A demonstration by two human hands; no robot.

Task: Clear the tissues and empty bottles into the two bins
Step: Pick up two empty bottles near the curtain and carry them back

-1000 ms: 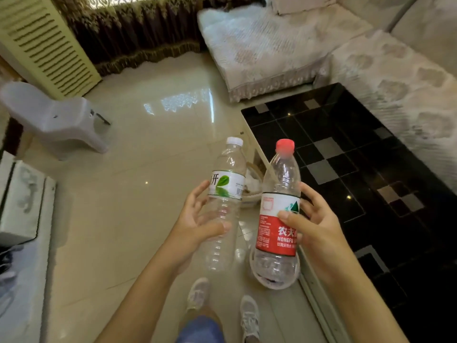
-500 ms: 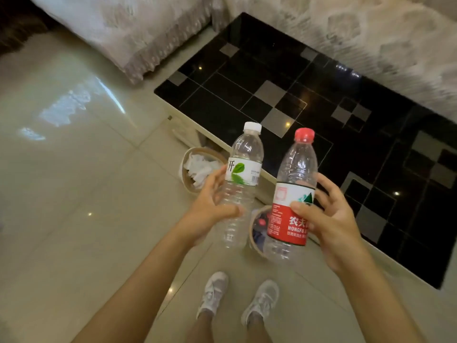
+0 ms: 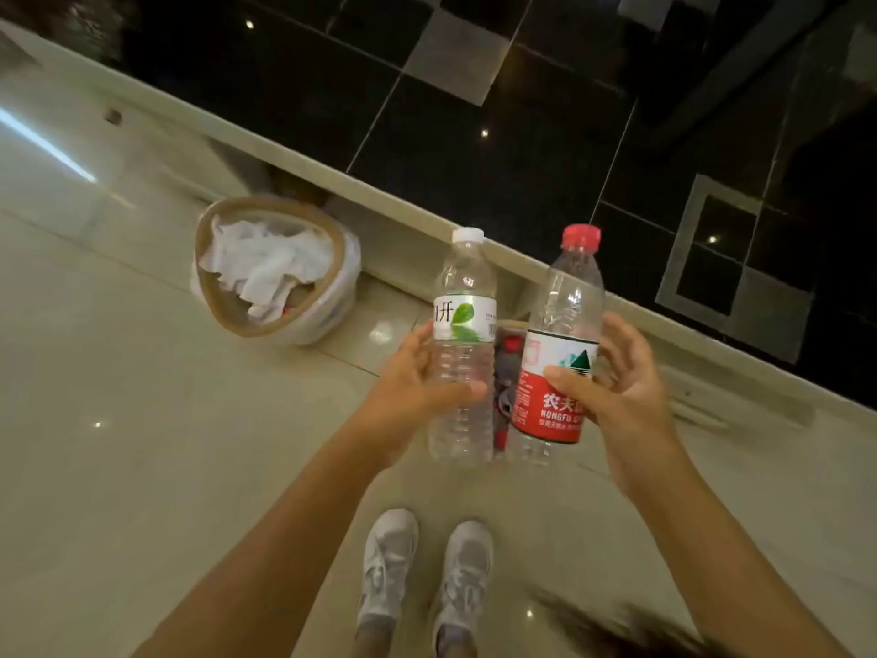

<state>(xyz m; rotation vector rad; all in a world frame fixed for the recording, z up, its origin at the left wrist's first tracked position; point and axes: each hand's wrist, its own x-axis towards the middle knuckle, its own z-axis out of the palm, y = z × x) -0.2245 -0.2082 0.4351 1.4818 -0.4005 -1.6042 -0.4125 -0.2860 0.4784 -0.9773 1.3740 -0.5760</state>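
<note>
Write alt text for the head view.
Two hands hold empty bottles upright over a tiled floor: left hand a white-capped bottle, right hand a red-capped bottle. A bin of tissues stands beside a black table.

Glossy beige tiled floor [image 3: 142, 420] — black-and-grey checkered glass table [image 3: 474, 111], cream-edged, light glints.

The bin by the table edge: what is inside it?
The bin holds crumpled white tissues, with a small red scrap showing at their lower edge. The tissues cover whatever lies beneath, so the bottom cannot be seen.
</note>
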